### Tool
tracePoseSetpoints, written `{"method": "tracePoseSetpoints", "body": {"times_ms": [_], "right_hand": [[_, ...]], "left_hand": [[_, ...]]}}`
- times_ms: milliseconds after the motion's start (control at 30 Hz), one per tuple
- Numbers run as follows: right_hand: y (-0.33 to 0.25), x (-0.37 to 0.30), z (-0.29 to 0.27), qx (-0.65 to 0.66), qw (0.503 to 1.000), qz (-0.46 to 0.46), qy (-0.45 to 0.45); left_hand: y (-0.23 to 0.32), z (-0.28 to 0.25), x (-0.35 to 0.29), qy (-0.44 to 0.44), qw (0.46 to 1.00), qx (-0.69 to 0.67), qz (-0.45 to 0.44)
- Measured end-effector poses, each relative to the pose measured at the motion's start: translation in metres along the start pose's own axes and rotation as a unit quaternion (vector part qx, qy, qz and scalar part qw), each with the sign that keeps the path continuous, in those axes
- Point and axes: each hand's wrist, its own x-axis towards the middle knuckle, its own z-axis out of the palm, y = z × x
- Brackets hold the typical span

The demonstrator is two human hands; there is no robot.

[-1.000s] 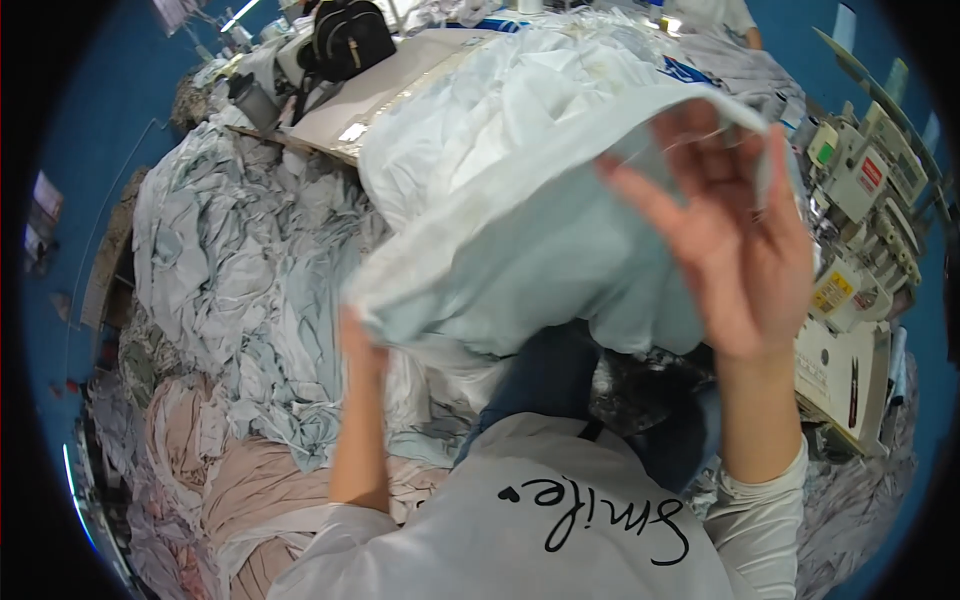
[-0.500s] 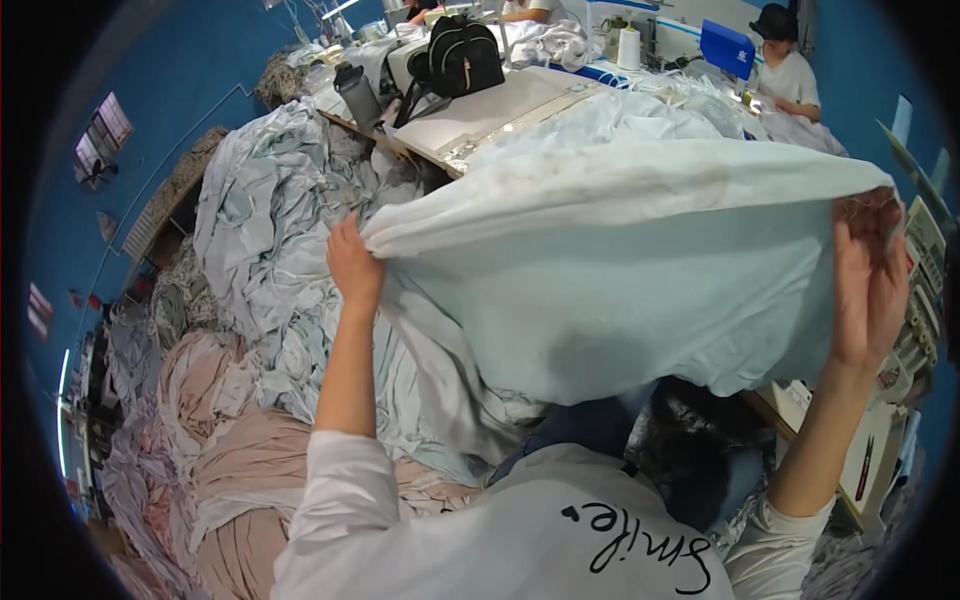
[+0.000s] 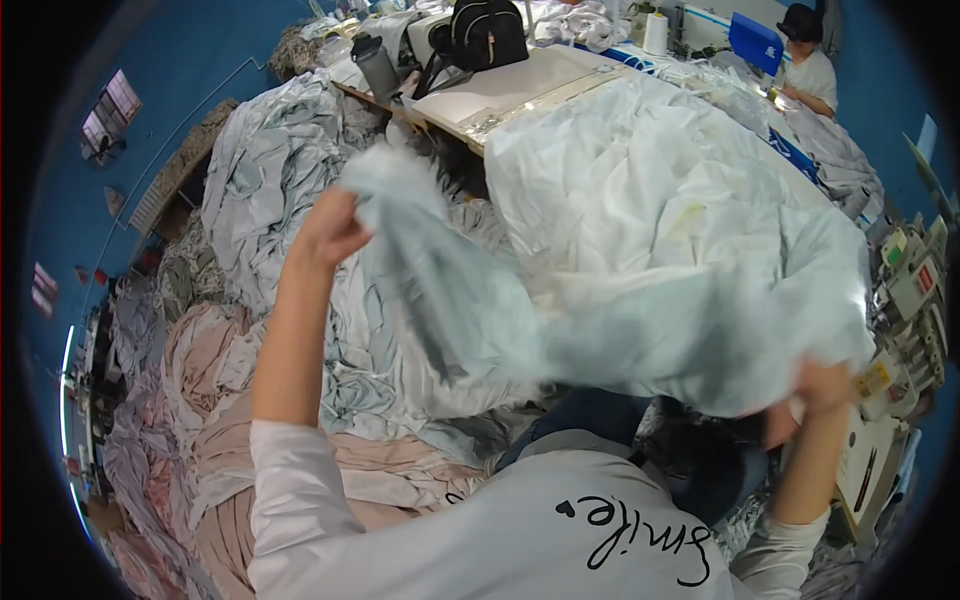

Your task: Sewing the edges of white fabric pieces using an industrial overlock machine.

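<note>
A pale blue fabric piece (image 3: 650,345) with a white side hangs between my hands, sagging in the middle and partly smeared by motion. My left hand (image 3: 335,225) is raised at the left, its fingers closed on one end of the fabric. Lower at the right, my right hand (image 3: 822,388) grips the other end; it is blurred and its fingertips are partly hidden. Behind the fabric, a heap of crumpled white cloth (image 3: 630,180) spreads over the table's near side. My lap lies under the fabric's lower edge.
Large heaps of pale grey-blue cloth (image 3: 265,190) and pinkish cloth (image 3: 215,375) rise at the left. On the table (image 3: 530,95) stand a black backpack (image 3: 487,35) and a grey bottle (image 3: 375,68). Sewing machine parts (image 3: 905,290) flank the right. A co-worker (image 3: 808,70) sits at the far right.
The fabric, stretched wide before, has dropped and bunched, exposing the white cloth behind it. My left hand has moved left and slightly up; my right hand has come down.
</note>
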Motion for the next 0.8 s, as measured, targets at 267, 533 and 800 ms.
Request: {"method": "tracePoseSetpoints", "body": {"times_ms": [267,533,800], "right_hand": [[0.044,-0.007,0.135,-0.203,0.963,0.061,-0.169],[0.028,0.051,0.16,-0.196,0.96,-0.185,0.069],[0.024,-0.022,0.017,0.382,0.813,-0.125,0.422]], "left_hand": [[0.148,0.333,0.009,-0.532,0.802,-0.188,0.197],[0.135,0.49,-0.042,-0.536,0.784,-0.207,0.234],[0.159,0.44,0.008,-0.379,0.88,-0.183,0.221]]}}
